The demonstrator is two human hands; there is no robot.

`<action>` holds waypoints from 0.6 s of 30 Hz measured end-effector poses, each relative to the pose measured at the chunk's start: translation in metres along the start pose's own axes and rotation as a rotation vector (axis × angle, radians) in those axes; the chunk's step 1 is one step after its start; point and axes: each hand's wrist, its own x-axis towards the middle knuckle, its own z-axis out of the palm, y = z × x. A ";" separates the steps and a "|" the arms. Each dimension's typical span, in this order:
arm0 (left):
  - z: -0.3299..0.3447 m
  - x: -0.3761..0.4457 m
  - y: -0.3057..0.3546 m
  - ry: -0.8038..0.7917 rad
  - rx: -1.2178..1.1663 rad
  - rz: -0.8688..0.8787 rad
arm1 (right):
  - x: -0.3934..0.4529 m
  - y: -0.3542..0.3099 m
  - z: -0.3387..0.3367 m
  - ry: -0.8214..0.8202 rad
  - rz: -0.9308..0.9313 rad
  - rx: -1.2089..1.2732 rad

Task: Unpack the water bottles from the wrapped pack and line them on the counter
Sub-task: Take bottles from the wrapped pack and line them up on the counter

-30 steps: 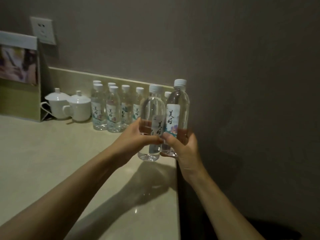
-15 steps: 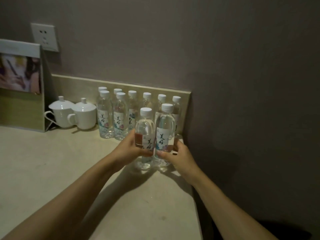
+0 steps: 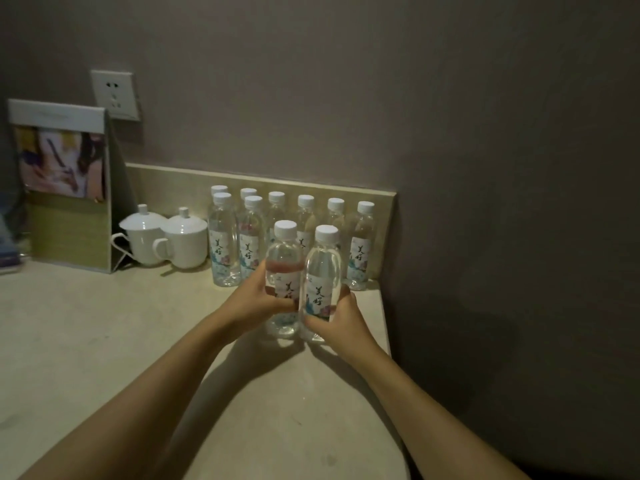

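The left hand (image 3: 258,301) grips one upright water bottle (image 3: 283,268) and the right hand (image 3: 341,318) grips another (image 3: 322,275) touching beside it, both on the desk (image 3: 104,341) before the lined-up bottles (image 3: 277,220) by the wall.

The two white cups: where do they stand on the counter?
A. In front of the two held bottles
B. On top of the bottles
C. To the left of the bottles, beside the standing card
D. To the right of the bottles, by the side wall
C: the cups stand between the card and the bottles.
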 end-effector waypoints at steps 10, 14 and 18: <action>0.005 0.003 -0.011 0.193 0.103 0.000 | 0.011 0.001 0.008 0.064 0.034 -0.062; -0.004 0.018 -0.015 0.163 0.119 -0.002 | 0.019 -0.005 0.012 0.077 0.044 -0.061; -0.010 0.033 -0.021 0.155 0.156 -0.060 | 0.025 -0.020 0.015 0.104 0.078 -0.115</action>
